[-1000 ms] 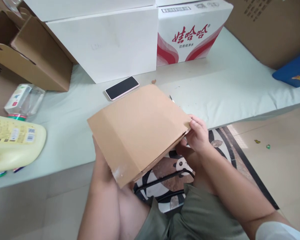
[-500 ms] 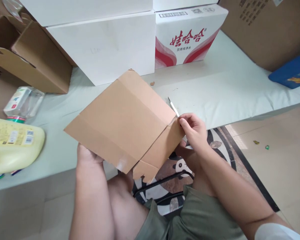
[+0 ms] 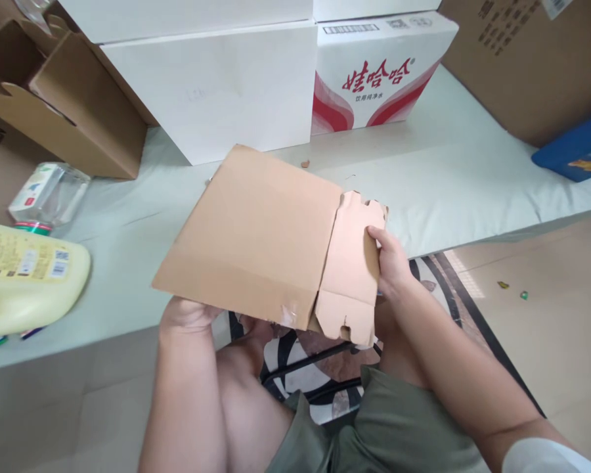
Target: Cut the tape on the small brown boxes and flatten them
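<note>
A brown cardboard box (image 3: 256, 236), flattened to a box shape with a notched end flap (image 3: 352, 263), is held above my lap at the table's front edge. My left hand (image 3: 190, 314) supports it from below at the near left corner; most of its fingers are hidden under the cardboard. On the right side, my right hand (image 3: 391, 263) grips the end flap, thumb on top and the other fingers behind it. A strip of clear tape (image 3: 289, 315) shows near the box's lower edge.
White cartons (image 3: 217, 98) and a red-and-white water carton (image 3: 374, 85) stand at the back of the cloth-covered table (image 3: 448, 184). On the left are an open brown box (image 3: 88, 105), a clear bottle (image 3: 52, 194) and a yellow jug (image 3: 34, 279). A blue package (image 3: 576, 148) lies right.
The cardboard has turned so its long edge lies more level, and the notched end flap now faces up. My right hand has shifted its hold along the flap. The small white-handled tool is now covered.
</note>
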A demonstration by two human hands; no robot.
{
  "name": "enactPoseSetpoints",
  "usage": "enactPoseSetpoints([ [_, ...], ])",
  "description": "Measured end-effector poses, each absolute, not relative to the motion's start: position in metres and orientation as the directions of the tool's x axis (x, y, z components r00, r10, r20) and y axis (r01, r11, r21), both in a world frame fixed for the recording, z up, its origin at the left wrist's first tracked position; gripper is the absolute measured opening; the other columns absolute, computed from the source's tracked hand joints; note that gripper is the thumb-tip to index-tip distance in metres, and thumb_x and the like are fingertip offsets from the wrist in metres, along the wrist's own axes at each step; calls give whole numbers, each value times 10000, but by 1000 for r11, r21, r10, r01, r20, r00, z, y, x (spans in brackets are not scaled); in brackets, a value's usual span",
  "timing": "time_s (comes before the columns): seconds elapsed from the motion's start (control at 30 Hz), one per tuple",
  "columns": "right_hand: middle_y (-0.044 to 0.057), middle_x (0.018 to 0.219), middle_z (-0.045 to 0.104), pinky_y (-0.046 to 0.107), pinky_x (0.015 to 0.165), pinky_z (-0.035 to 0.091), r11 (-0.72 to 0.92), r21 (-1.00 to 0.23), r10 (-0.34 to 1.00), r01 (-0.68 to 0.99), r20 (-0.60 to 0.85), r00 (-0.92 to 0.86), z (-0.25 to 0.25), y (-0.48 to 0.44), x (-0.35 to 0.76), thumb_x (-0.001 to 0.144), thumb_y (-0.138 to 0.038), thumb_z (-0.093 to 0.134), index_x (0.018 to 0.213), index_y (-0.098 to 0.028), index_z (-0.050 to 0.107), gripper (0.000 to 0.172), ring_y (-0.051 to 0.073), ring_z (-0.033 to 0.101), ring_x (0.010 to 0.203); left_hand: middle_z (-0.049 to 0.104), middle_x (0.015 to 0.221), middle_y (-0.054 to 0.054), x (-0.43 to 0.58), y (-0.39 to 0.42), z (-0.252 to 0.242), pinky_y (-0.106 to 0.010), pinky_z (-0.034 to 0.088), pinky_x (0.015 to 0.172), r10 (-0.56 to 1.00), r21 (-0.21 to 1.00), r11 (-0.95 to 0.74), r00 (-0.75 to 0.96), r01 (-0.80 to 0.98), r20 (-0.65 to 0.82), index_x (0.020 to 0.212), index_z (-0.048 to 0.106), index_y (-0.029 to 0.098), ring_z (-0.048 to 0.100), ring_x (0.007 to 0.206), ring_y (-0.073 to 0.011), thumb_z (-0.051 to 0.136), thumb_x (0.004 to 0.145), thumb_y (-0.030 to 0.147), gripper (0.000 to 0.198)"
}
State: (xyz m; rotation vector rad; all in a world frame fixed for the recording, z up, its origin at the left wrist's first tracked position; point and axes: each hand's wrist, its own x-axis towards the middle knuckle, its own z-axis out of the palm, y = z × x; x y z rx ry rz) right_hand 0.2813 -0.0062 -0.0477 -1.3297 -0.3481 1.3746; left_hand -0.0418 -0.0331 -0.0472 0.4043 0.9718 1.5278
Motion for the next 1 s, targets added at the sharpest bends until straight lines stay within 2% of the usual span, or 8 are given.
enactPoseSetpoints([
  [0.1, 39, 898, 792, 410, 723, 671, -301, -823, 844, -481, -465, 267, -51, -5, 283, 674, -446, 794, 943, -259, 648, 359, 277, 768, 829, 759, 708, 5, -42, -42, -48, -369, 673, 679, 944, 781, 44, -230, -623, -237, 783, 728, 290, 775, 846, -302, 955, 330, 125, 533],
  [0.2, 22, 853, 771, 384, 676, 652, -216, -873, 899, -436, -352, 260, -57, -9, 279, 703, -522, 811, 953, -259, 651, 397, 241, 745, 774, 797, 877, -73, -31, -36, -35, -440, 666, 771, 941, 768, 101, -189, -633, -280, 924, 746, 276, 769, 935, -320, 895, 605, 379, 367],
  [0.37, -33, 523, 575, 245, 411, 434, -277, -928, 961, -251, -267, -76, -65, -24, 263, 679, -683, 840, 704, -218, 618, 516, 101, 496, 441, 789, 859, -23, -10, -10, -13, -284, 600, 825, 750, 765, -43, -526, -642, -400, 1064, 698, 177, 727, 756, -161, 670, 906, 253, 178],
  [0.5, -28, 509, 569, 236, 354, 383, -329, -920, 938, -212, -294, -181, -59, -37, 253, 618, -691, 872, 703, -204, 628, 551, 87, 446, 384, 778, 852, -37, -3, -5, -8, -283, 569, 797, 756, 735, 19, -471, -677, -454, 1031, 701, 146, 707, 741, -157, 621, 959, 277, 170],
  [0.63, -43, 545, 583, 220, 316, 357, -261, -913, 962, -315, -271, -11, -44, -49, 254, 647, -619, 875, 787, -221, 603, 502, 82, 440, 370, 746, 860, -63, -3, -9, -3, -291, 553, 679, 820, 658, -19, -388, -753, -421, 968, 688, 155, 701, 769, -187, 501, 968, 444, 345],
  [0.73, -98, 482, 459, 195, 295, 298, -147, -932, 956, -332, -220, 193, -30, -58, 276, 670, -604, 868, 770, -237, 520, 515, 59, 357, 331, 645, 737, -39, -9, -12, 1, -250, 482, 536, 787, 644, 25, -382, -764, -484, 831, 628, 167, 608, 613, -147, 425, 934, 450, 364],
  [0.83, -132, 480, 353, 175, 306, 278, -49, -980, 883, -194, -134, 451, -18, -69, 319, 688, -633, 840, 730, -247, 420, 572, 36, 297, 330, 516, 639, -8, -14, -14, 4, -215, 406, 468, 756, 658, 67, -392, -750, -524, 725, 565, 181, 480, 503, -105, 458, 878, 362, 260],
  [1.0, -91, 554, 485, 197, 312, 326, -49, -994, 671, 102, 43, 740, 0, -74, 409, 668, -515, 840, 744, -249, 479, 454, 68, 404, 372, 435, 598, -6, -14, -14, 5, -214, 389, 454, 788, 653, 58, -367, -755, -494, 650, 539, 185, 430, 491, -102, 500, 831, 325, 231],
])
